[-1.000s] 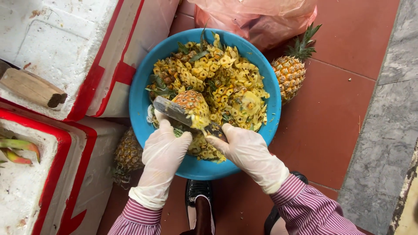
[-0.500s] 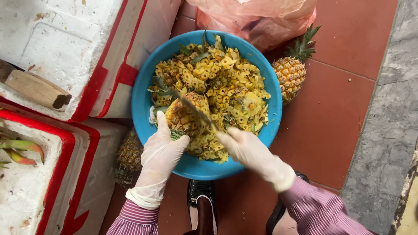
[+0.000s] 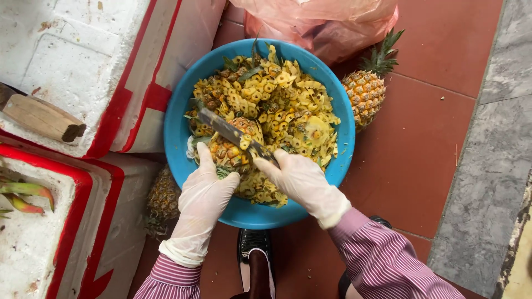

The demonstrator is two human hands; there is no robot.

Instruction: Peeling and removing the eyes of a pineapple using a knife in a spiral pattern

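A round blue basin (image 3: 180, 130) sits on the red tiled floor, heaped with yellow pineapple peelings (image 3: 277, 99). Over its near side my left hand (image 3: 205, 194), in a white glove, grips a partly peeled pineapple (image 3: 233, 152). My right hand (image 3: 302, 182), gloved too, holds a long knife (image 3: 224, 128) whose blade lies slanted across the top of that pineapple, tip pointing up-left.
A whole pineapple (image 3: 366, 91) lies right of the basin, another (image 3: 163, 196) under its left rim. A pink plastic bag (image 3: 321, 22) is behind. White foam boxes (image 3: 72, 72) with red tape stand at left, a wooden handle (image 3: 41, 117) on one. Grey stone kerb (image 3: 490, 160) at right.
The knife blade has swung from lying low across the pineapple to slanting up-left over it. My right hand shifted slightly right; the left hand keeps its grip on the fruit.
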